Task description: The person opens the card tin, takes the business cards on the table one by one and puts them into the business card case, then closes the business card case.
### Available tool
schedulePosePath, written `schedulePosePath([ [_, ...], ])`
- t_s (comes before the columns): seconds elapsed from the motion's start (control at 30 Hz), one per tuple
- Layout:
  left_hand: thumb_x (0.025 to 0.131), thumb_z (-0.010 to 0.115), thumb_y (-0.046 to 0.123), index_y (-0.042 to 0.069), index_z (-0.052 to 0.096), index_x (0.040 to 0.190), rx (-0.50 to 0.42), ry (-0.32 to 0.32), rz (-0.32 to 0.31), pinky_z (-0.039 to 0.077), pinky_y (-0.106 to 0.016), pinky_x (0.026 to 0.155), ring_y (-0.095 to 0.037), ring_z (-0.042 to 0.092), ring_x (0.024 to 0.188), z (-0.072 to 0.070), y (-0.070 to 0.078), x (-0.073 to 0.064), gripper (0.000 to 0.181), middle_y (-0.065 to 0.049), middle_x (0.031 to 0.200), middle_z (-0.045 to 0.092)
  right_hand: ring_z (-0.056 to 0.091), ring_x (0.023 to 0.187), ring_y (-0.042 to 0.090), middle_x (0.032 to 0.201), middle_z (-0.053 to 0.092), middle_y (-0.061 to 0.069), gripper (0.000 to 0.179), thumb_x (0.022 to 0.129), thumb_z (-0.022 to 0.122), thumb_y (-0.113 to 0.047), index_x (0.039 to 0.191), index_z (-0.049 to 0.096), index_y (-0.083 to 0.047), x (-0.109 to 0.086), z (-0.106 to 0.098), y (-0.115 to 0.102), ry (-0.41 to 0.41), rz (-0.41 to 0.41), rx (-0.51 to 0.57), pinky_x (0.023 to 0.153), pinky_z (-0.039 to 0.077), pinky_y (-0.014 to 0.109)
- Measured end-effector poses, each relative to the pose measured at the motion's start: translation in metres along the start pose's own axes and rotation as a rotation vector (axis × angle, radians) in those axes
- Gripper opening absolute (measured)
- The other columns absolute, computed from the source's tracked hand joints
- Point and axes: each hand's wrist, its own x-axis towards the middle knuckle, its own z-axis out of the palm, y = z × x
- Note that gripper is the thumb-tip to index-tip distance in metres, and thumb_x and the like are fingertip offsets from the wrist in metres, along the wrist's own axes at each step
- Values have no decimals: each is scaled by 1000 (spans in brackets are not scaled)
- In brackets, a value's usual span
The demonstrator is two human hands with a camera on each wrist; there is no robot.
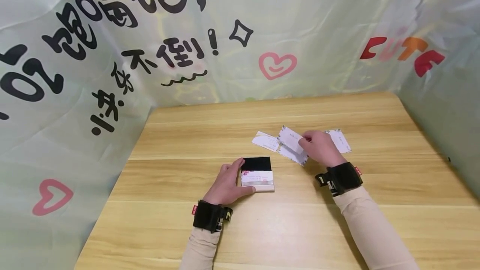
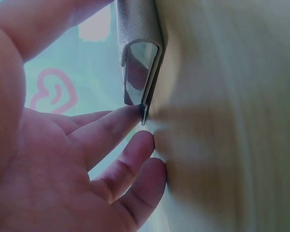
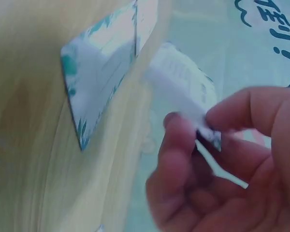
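Note:
My left hand (image 1: 225,184) grips a card case (image 1: 267,188) lying on the table, thumb along its near edge and fingers at its far left corner. The case's black lid (image 1: 258,163) is folded back, and a card with pink flowers (image 1: 258,176) shows inside it. In the left wrist view the case (image 2: 140,21) shows its hollow end between thumb and fingers. My right hand (image 1: 322,147) pinches a white card (image 1: 290,137) by its edge between thumb and fingers. In the right wrist view that card (image 3: 183,79) looks blurred and is held off the table.
Beneath the held card lies another printed card (image 1: 293,156), with a white card (image 1: 265,141) to its left. One more card (image 1: 339,141) lies beyond my right wrist. A printed curtain (image 1: 322,36) hangs behind and beside the wooden table (image 1: 195,132).

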Motion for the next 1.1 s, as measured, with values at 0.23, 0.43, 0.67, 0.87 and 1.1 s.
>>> schedulePosePath([
  [0.23,76,72,55,19,23,153,-8,4,-8,38,-40,97,-18,35,121,-1,0,-1,98,-1,148,39,62,85,19,93,67,6,14,91,57,-12,100,66,-6,3,16,-8,-65,-119,143,71,50,33],
  [0.43,76,72,55,19,24,153,-2,3,-6,37,-40,97,-18,35,122,1,-1,0,98,1,148,39,64,78,22,92,66,8,22,90,61,-10,111,59,-3,1,30,-17,-152,-131,230,65,50,33],
  [0.67,75,73,56,19,25,152,13,7,-10,39,-41,96,-19,36,122,0,2,1,99,-3,145,41,63,77,14,88,68,1,27,89,62,-11,116,60,-10,-2,44,-32,-194,-230,258,66,49,33],
  [0.87,74,73,55,21,23,153,17,15,-11,40,-40,92,-19,37,119,-1,2,1,99,-6,139,45,60,79,11,88,66,-4,20,89,61,-9,108,67,-12,-4,54,-42,-243,-332,182,70,49,30],
  [1.1,74,74,54,20,23,153,13,12,-10,40,-39,90,-18,37,118,-1,3,2,100,-5,138,45,55,78,12,93,66,-6,23,87,60,-6,107,71,-12,-5,57,-46,-255,-385,80,70,48,29],
])
